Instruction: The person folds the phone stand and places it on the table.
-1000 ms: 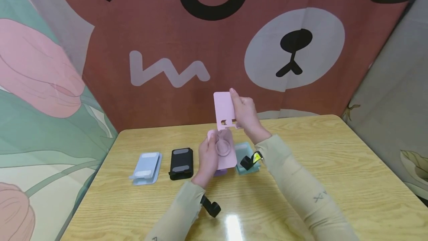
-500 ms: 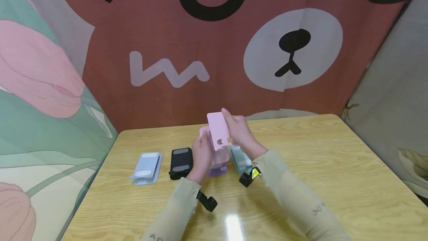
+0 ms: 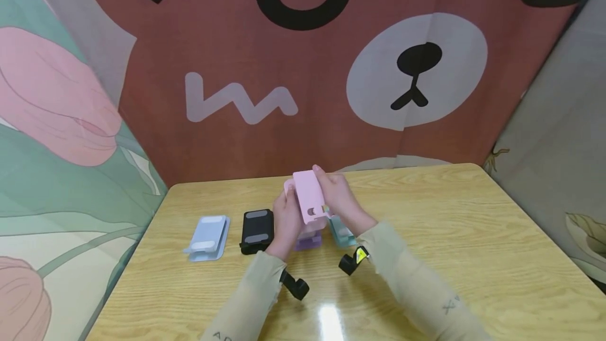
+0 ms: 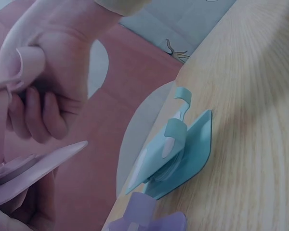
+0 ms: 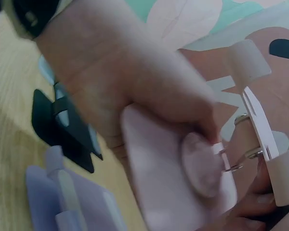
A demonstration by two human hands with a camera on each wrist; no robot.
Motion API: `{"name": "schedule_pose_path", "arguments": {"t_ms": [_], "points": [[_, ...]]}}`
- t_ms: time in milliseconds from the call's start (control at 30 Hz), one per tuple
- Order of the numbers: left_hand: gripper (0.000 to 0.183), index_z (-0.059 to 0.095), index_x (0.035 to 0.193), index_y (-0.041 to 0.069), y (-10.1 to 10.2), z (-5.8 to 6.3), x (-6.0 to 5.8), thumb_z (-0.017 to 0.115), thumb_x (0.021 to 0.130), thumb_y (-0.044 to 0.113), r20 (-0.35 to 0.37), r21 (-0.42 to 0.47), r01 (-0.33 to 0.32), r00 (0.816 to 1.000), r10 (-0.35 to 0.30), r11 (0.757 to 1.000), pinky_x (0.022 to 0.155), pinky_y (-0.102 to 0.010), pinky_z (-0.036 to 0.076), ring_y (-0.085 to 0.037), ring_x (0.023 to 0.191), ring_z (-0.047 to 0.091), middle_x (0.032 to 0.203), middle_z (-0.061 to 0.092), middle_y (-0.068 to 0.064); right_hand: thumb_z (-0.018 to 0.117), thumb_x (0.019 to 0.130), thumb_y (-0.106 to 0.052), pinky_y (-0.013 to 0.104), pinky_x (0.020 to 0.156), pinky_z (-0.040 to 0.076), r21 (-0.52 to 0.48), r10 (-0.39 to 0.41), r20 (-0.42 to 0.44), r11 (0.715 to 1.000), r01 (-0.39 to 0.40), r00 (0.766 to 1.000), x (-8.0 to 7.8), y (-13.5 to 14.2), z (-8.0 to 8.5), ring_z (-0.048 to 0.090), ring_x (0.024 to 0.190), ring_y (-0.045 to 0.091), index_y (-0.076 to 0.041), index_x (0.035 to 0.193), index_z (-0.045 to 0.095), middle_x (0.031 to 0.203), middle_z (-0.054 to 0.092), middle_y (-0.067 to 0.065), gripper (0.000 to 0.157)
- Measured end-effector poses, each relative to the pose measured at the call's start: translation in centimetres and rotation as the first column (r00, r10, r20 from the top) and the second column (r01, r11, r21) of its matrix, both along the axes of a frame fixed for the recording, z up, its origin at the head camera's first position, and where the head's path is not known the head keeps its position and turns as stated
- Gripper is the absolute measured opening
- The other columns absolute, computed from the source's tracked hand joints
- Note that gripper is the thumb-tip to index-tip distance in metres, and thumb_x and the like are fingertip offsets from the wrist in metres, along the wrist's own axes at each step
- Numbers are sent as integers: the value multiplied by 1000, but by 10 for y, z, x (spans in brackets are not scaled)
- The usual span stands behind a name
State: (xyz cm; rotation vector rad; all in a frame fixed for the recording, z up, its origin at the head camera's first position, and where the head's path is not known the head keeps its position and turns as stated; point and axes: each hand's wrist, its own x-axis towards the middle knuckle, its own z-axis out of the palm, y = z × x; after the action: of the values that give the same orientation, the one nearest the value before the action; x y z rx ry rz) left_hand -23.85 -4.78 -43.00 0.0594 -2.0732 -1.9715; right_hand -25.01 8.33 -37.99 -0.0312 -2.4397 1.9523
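A pink folding phone stand (image 3: 307, 193) is held above the table between both hands. My left hand (image 3: 286, 220) grips its base plate (image 5: 156, 178), thumb on the upper face. My right hand (image 3: 342, 196) grips the edge of its upper plate, which lies tilted over the base in the head view. Metal hinge pins (image 5: 253, 153) show on the stand in the right wrist view. Curled fingers (image 4: 33, 115) of the right hand appear beside the stand's hooked lip (image 4: 31, 65) in the left wrist view. The upper plate hides much of the base from the head camera.
On the wooden table (image 3: 426, 257) stand more folding phone stands: light blue (image 3: 208, 237) and black (image 3: 257, 230) to the left, purple (image 3: 309, 241) under the hands, teal (image 3: 342, 231) to the right. A printed cloth (image 3: 227, 146) hangs behind the table.
My right hand has brought the upper plate down and left, from raised upright to folded low over the base. My left hand has shifted slightly left with the base.
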Motion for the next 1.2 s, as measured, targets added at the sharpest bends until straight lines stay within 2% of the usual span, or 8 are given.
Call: {"name": "schedule_pose_path", "arguments": {"t_ms": [233,500,667,900,967,1033,1200], "points": [[41,70,104,5,2,3,2,39,112,30,-4,19,-13,1000,13,1000,71,-29,50,-18,84,63,91,70,-7,49,103,-58,30,55,50,4,-9,1,1000,9,1000,3,-3,-13,60,66,20,-6,76,69,73,66,8,62],[38,70,108,3,2,4,3,40,112,26,18,42,-14,1000,13,999,72,-28,49,-17,83,62,92,70,-8,48,103,-58,30,54,48,14,-27,-7,1000,28,1000,5,-5,-15,58,65,20,-8,69,64,70,63,8,63],[42,70,110,4,1,4,2,38,112,32,15,70,11,1000,-12,997,73,-27,49,-16,85,62,94,70,-7,49,103,-59,29,55,49,1,-36,-4,999,36,999,6,-5,-14,59,65,19,-7,72,67,70,64,8,62],[59,69,108,6,-3,6,1,30,110,51,11,51,72,997,-73,996,80,-31,47,-19,88,58,95,65,-6,51,101,-60,31,56,52,2,-44,11,999,44,999,6,-4,-10,63,67,21,-3,83,72,77,67,10,63],[58,67,111,6,-4,7,2,33,109,54,24,61,99,995,-101,993,80,-31,48,-19,89,58,98,64,-6,52,101,-59,31,57,53,-7,-48,8,999,48,999,5,-4,-10,63,68,21,-3,86,74,78,68,10,62],[55,65,113,6,-3,9,3,41,106,55,29,69,114,993,-117,991,76,-29,49,-18,87,59,97,64,-7,53,101,-58,31,56,53,-7,-54,2,999,54,999,5,-4,-10,63,68,21,-3,86,74,78,68,10,61],[47,60,119,6,-2,11,5,63,99,49,28,134,167,985,-172,977,70,-25,52,-17,83,64,97,64,-7,55,101,-55,29,54,51,0,-73,-48,997,73,996,4,-6,-8,60,64,19,-3,81,72,74,66,9,58]]}}
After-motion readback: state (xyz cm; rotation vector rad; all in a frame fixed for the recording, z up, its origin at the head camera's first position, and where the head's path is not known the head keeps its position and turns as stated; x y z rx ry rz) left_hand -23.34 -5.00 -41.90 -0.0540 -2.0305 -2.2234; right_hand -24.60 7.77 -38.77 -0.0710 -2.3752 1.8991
